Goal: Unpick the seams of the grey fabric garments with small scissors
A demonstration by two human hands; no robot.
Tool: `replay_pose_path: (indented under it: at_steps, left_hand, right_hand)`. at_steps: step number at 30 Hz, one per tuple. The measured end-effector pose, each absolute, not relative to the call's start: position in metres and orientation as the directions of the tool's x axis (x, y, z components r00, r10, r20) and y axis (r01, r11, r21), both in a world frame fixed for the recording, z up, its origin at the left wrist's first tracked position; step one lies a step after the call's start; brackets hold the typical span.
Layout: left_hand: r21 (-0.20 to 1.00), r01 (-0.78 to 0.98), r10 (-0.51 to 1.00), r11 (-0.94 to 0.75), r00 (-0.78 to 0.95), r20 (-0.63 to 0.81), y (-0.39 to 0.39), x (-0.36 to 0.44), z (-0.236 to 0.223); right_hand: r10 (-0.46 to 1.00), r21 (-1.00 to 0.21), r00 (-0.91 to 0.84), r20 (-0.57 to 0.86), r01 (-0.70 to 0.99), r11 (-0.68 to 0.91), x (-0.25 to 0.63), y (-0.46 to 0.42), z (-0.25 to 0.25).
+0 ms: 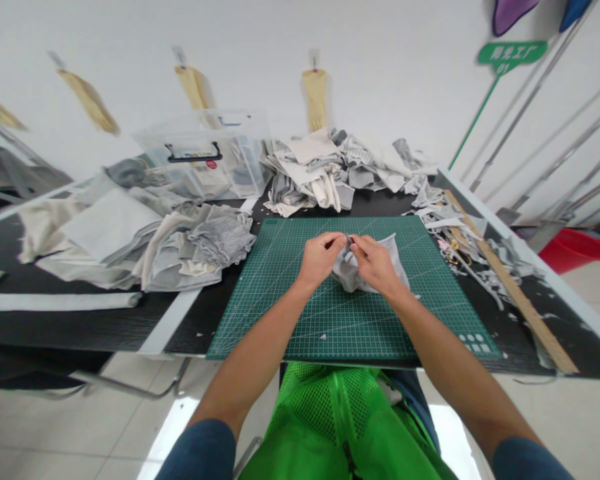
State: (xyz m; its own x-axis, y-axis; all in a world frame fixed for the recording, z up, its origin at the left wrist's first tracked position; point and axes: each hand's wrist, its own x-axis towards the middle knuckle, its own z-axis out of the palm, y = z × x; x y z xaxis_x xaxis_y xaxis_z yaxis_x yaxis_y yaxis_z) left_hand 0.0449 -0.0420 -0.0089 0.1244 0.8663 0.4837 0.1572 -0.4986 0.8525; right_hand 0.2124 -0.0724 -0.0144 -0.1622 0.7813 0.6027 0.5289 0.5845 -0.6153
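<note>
Over the green cutting mat [280,293], my left hand [323,257] and my right hand [375,263] meet fingertip to fingertip. Both are closed in a pinch on a light grey piece of fabric [350,279], which hangs crumpled beneath the fingers and spreads onto the mat behind my right hand. A small dark grey bit shows between the fingertips; whether it is a fold of the fabric or a separate thing, I cannot tell. Part of the fabric is hidden by my right hand.
Fabric heaps lie left [180,247] and behind the mat [310,167]. A clear plastic bin [250,160] stands at the back. On the right are a wooden ruler [520,300] and scraps [510,250]. A rolled white cloth [60,302] lies far left.
</note>
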Motion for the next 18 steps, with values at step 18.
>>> replay_pose_path:
  at_steps: [18]
  left_hand:
    - [0.833,0.195,0.855,-0.518,0.124,0.503,-0.0399,0.0450,-0.0108]
  right_hand:
    - [0.777,-0.602,-0.139,0.614,0.554,0.575,0.2122,-0.0699,-0.0183]
